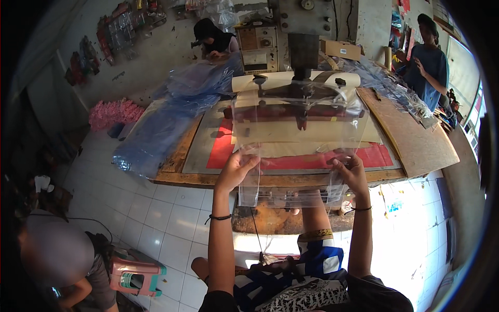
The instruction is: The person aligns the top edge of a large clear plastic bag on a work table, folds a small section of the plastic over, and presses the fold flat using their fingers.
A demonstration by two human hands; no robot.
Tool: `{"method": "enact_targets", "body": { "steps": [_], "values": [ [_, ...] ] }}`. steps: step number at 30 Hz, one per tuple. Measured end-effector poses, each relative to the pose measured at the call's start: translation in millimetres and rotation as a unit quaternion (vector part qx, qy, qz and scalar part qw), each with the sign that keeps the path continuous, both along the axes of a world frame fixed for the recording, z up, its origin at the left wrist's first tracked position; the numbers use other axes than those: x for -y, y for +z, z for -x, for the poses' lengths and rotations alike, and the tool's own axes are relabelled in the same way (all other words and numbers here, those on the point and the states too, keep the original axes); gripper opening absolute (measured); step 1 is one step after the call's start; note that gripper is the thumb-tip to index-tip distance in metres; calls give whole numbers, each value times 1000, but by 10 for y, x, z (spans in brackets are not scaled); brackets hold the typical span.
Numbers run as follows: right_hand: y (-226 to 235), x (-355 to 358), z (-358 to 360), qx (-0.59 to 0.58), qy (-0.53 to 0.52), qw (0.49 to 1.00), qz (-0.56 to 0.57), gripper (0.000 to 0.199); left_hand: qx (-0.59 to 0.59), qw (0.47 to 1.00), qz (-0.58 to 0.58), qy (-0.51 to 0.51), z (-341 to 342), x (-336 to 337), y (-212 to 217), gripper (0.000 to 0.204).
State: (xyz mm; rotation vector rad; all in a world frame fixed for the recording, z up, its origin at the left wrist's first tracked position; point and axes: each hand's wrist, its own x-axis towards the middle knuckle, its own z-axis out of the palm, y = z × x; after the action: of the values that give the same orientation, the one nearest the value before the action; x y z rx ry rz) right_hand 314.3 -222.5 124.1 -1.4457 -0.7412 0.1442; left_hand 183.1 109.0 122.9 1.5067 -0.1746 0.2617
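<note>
A clear plastic sheet [299, 125] is held up flat over the workbench, between me and a press machine [304, 41]. My left hand [236, 169] grips its lower left edge. My right hand [351, 171] grips its lower right edge. Under the sheet lie a red mat [382, 155] and beige card pieces [312, 132] on the wooden bench [416, 140]. The press head's dark bar [299, 93] sits just behind the sheet's top edge.
A heap of blue-tinted clear plastic [166, 119] hangs off the bench's left side. More clear plastic [390, 86] lies at the right. One person [215, 39] sits behind the bench, another [429, 65] stands at the right, a third [57, 260] crouches lower left by a small pink stool [135, 275].
</note>
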Motion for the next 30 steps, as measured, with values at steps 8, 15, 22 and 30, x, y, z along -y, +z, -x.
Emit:
{"method": "enact_targets", "body": {
  "steps": [8,15,22,30],
  "values": [
    [-54,88,-76,16,12,996,91,35,105,993,29,-37,-10,-29,-109,26],
    [-3,20,-76,-36,20,999,18,32,-16,999,-20,-23,46,-18,76,21],
    [313,22,-287,12,14,998,59,37,-23,984,-171,38,-70,-231,390,27],
    [217,-162,-273,112,-45,975,185,23,-42,975,-171,137,-64,-296,29,19]
  ]
}}
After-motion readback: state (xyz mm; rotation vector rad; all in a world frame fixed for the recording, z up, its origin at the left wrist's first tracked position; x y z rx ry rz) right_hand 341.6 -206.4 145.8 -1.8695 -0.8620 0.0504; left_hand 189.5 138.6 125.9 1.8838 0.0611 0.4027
